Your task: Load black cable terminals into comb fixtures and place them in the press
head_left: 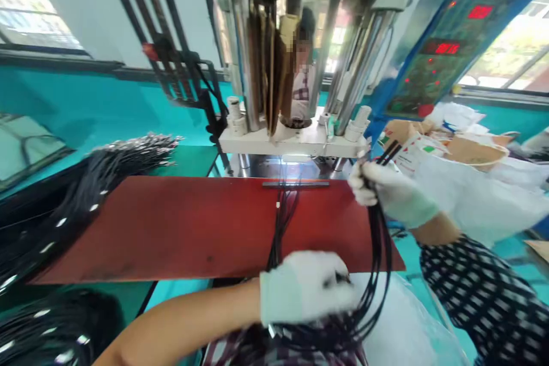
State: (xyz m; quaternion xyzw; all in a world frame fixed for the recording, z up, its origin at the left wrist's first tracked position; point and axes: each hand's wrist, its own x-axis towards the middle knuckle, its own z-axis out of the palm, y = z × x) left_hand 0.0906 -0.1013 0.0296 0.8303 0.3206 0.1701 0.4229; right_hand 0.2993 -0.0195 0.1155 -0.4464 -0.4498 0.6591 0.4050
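Observation:
My left hand point(306, 286), in a white glove, is closed around a bundle of thin black cables point(377, 274) at the near edge of the red mat point(171, 223). My right hand point(386, 189), also gloved, pinches the upper ends of those cables point(388, 154) at the mat's right edge, just in front of the press. The cables loop down from the right hand to the left. Another few black cables point(283, 211) run across the mat up to a metal bar point(295, 184) at the press base.
A vertical press machine point(295, 57) with steel columns stands behind the mat. Its blue control panel point(441, 46) with red digits is on the right. A big pile of black cables point(107, 177) lies left. Paper and plastic bags point(467, 166) sit right.

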